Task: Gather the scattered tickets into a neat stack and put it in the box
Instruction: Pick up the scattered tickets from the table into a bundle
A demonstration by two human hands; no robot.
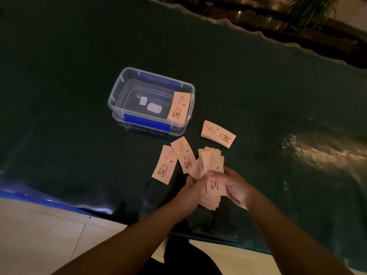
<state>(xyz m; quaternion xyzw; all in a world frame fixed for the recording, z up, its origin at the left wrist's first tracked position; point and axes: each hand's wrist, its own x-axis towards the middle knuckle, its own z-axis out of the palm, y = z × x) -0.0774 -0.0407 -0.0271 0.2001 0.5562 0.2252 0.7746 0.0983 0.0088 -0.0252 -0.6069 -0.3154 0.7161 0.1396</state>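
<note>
Both hands hold a loose bundle of orange coffee tickets above the near part of the dark table. My left hand grips the bundle from the left and below, my right hand from the right, thumb on the top ticket. Two single tickets lie flat just left of the bundle. A small stack of tickets rests further back to the right. One ticket leans inside the right end of the clear plastic box with blue clips.
Two white patches show on the box floor. The dark glossy table has a near edge with a blue strip; pale floor tiles lie below. A plant stands beyond the far edge.
</note>
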